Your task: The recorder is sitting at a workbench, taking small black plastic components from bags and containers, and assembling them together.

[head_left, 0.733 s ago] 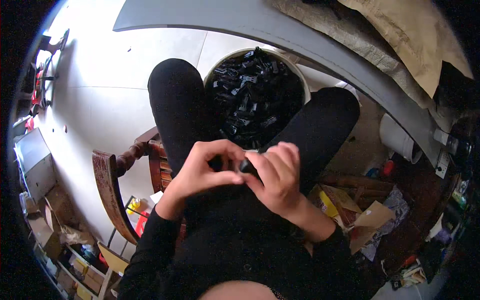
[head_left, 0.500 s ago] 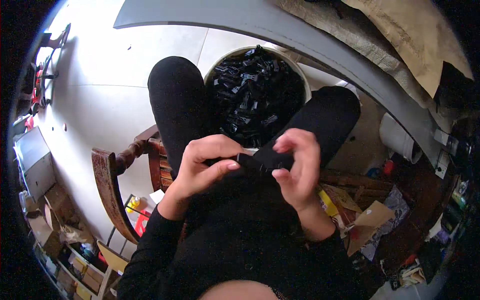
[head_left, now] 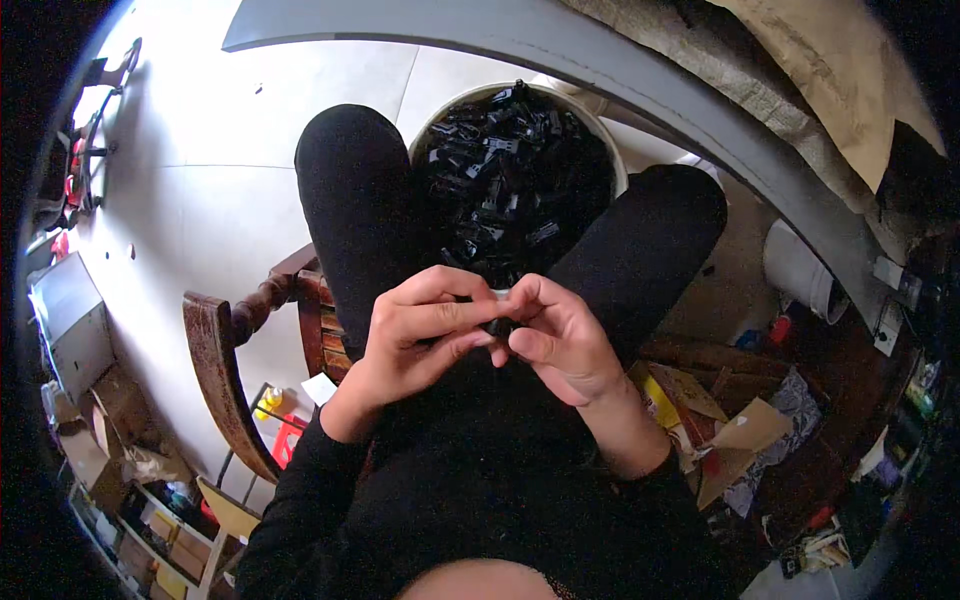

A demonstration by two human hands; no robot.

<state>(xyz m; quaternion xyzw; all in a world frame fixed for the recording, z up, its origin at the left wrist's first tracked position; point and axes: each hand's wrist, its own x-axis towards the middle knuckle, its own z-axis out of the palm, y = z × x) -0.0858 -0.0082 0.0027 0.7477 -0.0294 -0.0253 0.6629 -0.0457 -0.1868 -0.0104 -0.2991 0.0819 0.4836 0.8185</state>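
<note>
Over my lap, both hands meet at a small black plastic part [head_left: 497, 326], mostly covered by my fingers. My left hand [head_left: 420, 325] is closed, pinching the part between thumb and fingers. From the other side, my right hand [head_left: 568, 345] has its curled fingers on the part's right end, thumb bent close beside it. Just beyond them, between my knees, a round pale tub [head_left: 620, 165] holds a heap of similar-looking glossy black plastic pieces [head_left: 500, 180].
A long grey edge [head_left: 480, 25] crosses above the tub, with brown sacking [head_left: 830, 70] beyond it. Left of me is a wooden chair arm [head_left: 210, 350]. Torn cardboard [head_left: 745, 435] lies to my right, near a white bucket [head_left: 800, 270].
My right hand has come left, from apart with its fingers spread to touching the black part at my left fingertips. My left hand stays nearly in place.
</note>
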